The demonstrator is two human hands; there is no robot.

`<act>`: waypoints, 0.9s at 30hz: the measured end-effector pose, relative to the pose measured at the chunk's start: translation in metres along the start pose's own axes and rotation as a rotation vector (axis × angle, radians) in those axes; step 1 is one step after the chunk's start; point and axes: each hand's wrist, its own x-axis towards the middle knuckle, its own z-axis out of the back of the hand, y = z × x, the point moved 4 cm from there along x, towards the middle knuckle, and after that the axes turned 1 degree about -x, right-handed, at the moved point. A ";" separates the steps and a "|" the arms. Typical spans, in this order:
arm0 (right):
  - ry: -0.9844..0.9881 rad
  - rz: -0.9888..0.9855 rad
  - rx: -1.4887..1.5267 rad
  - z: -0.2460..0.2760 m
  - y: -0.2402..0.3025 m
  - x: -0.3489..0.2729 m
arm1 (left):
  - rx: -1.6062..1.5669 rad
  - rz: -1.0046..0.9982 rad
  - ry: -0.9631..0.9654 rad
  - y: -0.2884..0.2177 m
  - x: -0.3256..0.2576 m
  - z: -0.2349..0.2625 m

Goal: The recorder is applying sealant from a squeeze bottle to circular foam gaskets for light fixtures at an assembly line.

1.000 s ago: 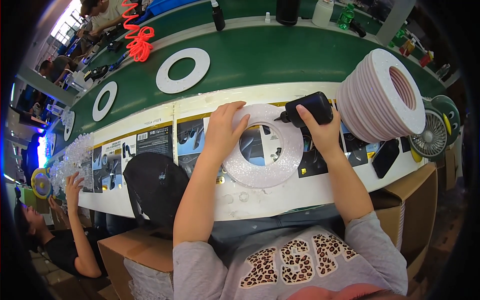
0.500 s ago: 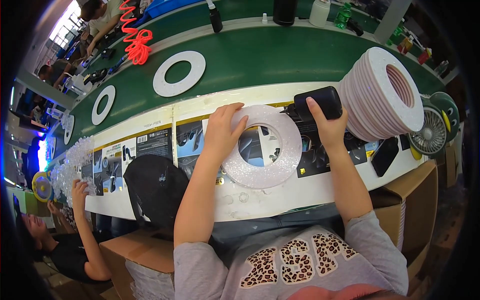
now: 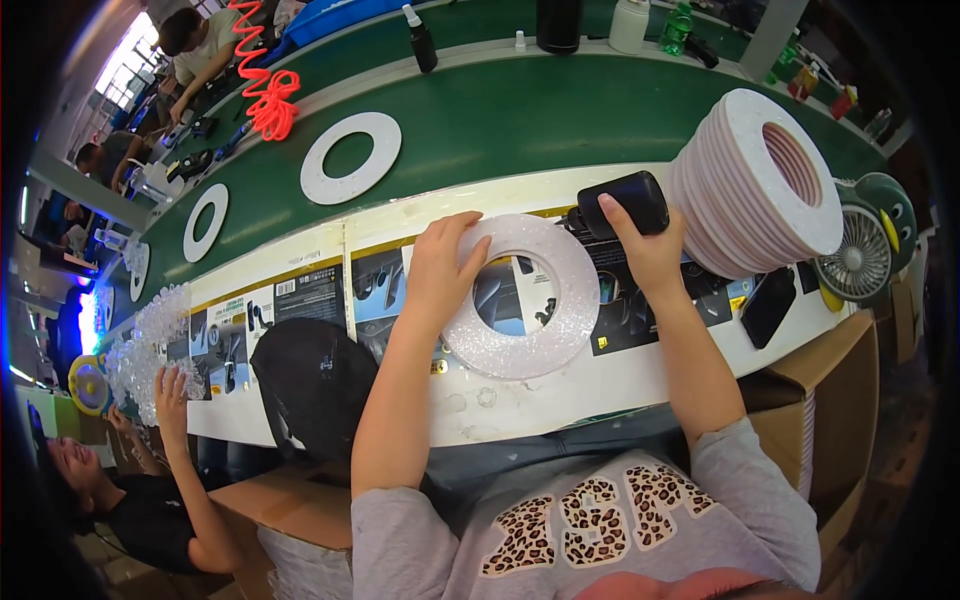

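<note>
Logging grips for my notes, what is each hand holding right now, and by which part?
The right hand grips a black tool around its body. The left hand lies flat on the left rim of the glittery white ring, pressing rather than gripping.

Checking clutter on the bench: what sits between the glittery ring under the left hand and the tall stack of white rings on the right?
In the head view, the right hand gripping a black tool sits between the glittery ring and the ring stack.
</note>
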 end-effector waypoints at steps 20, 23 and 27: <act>0.022 0.010 -0.046 -0.001 -0.004 0.000 | -0.003 -0.020 -0.004 -0.002 0.000 0.001; -0.003 -0.012 -0.058 -0.001 -0.001 0.000 | -0.011 -0.022 -0.010 -0.003 0.001 0.002; -0.018 -0.006 -0.007 0.000 0.001 0.000 | -0.009 -0.017 -0.005 -0.003 0.001 0.002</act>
